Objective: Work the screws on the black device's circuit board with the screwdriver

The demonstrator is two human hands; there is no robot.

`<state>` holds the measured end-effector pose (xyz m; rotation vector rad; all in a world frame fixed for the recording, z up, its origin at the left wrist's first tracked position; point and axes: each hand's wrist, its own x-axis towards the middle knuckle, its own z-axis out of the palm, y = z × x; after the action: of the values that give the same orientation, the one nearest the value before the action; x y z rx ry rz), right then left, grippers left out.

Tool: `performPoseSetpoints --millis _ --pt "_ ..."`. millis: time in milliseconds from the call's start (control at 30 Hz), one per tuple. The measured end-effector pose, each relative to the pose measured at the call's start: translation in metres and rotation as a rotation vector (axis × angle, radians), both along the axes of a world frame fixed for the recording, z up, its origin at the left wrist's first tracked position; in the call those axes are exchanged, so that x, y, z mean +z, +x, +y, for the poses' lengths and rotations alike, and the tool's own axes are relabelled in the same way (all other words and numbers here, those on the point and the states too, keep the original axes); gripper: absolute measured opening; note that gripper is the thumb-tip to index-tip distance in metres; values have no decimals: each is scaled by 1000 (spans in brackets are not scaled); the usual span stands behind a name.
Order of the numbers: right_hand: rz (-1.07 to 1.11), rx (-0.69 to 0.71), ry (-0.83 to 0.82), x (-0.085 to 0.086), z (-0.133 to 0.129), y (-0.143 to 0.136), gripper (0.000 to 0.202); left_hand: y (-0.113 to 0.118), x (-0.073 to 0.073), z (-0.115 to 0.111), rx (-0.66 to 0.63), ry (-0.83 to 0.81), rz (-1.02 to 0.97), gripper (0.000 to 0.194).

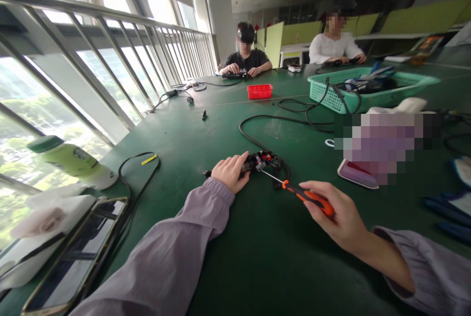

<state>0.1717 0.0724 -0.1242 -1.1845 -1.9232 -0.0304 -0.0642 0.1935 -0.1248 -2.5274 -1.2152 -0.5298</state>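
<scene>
My left hand (231, 172) is closed around a black device (250, 163) lying on the green table, its inner parts and some red and orange bits exposed at the right end. A black cable runs from that end. In my right hand (336, 213) is an orange and black screwdriver (309, 197), held by the handle between thumb and fingers. Its thin shaft points up and left, and the tip meets or nearly meets the exposed end of the device; exact contact is too small to tell.
Ahead on the green table (228, 267) are a red tray (259, 92), a small black part (204, 115) and a teal basket (331, 95) with cables. A phone (79, 257) and bottle (73, 161) stand left, blue-white gloves (451, 208) right. Two people sit across.
</scene>
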Motion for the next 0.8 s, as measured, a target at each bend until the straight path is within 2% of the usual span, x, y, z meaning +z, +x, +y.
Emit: performPoseSetpoints --millis 167,333,533,633,733,800 --pt "47 -35 67 -2 0 1 28 1 0 -1 23 -10 -2 48" --pt "10 2 1 -2 0 4 25 2 -1 -1 20 -19 -4 48" --pt "90 -4 176 -5 3 2 40 1 -1 0 23 -23 -10 48" --pt "15 14 223 -2 2 1 33 2 0 -1 17 -25 -13 48" --pt "-45 38 158 1 1 1 20 2 1 -1 19 -35 -20 47" --pt "-8 14 153 0 1 2 25 3 1 -2 23 -43 -21 47"
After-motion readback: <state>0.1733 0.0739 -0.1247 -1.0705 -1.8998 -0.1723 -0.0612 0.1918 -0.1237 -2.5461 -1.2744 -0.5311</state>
